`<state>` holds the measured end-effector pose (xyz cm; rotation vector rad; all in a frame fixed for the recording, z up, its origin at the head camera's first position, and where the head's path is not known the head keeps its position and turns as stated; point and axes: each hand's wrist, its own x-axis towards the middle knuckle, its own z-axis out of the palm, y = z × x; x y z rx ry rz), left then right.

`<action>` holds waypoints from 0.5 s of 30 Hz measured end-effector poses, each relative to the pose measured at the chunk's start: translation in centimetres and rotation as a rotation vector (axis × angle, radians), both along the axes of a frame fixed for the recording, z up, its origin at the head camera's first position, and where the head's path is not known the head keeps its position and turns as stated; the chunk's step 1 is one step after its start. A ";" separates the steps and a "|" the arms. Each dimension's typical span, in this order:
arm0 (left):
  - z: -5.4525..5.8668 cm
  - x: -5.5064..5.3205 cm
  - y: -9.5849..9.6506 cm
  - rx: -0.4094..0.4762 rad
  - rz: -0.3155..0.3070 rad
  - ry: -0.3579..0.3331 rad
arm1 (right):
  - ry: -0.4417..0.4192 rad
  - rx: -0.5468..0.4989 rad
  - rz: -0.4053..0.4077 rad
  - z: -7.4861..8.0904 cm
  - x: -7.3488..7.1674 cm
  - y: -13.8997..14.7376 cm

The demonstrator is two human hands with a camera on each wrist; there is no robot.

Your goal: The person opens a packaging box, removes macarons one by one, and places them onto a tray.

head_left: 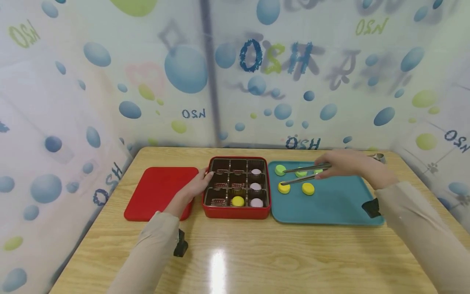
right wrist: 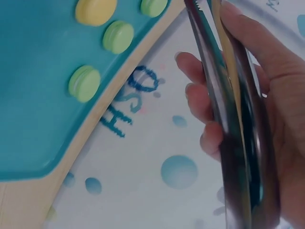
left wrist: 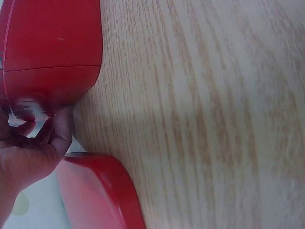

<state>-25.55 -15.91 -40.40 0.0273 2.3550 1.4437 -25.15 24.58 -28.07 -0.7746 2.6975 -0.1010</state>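
The left hand [head_left: 194,185] grips the left edge of the red box [head_left: 236,212], probably to keep it steady. Right of the box, the right hand [head_left: 343,164] grips metal tongs [head_left: 310,168] whose arms are spread, one tip at the box-side yellow macaron [head_left: 284,189]; contact is hard to tell. The blue tray [head_left: 330,208] sits close against the box's right side, presumably for a short transfer. The red lid [head_left: 159,192] lies just left of the box. The box's raised walls need clearing; its uncovered top leaves room from above.
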 end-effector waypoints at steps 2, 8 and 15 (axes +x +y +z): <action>0.0 0.0 0.0 -0.001 0.000 0.000 | 0.018 -0.012 0.022 -0.1 0.0 -0.5; -0.1 -0.1 0.0 -0.006 0.000 -0.008 | 0.053 -0.029 0.084 0.2 0.4 -2.6; -0.2 -0.1 0.0 -0.011 -0.001 -0.002 | 0.085 -0.019 0.168 0.3 0.9 -5.9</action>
